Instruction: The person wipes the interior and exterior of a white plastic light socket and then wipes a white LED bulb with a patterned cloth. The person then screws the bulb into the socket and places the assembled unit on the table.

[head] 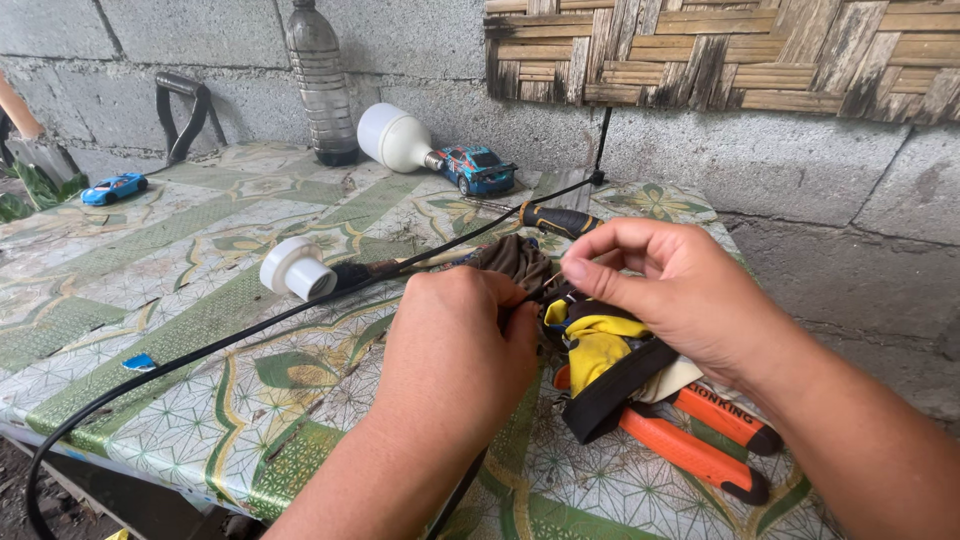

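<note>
Both hands (470, 340) (670, 290) hide the black cable's (250, 335) end between their fingers (590, 272).

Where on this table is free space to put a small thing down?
Free: the patterned table between the small blue toy car, white lamp socket and black cable. Crowded: around both hands, near the orange pliers and yellow cloth.

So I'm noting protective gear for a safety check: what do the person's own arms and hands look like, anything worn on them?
Both are bare. The left hand and right hand have no gloves, and no rings, watch or bracelet show. Both forearms are uncovered as far as the picture's lower edge, with no sleeve in view. The fingernails that show are short and unpainted. No markings or bandages can be seen.
</note>
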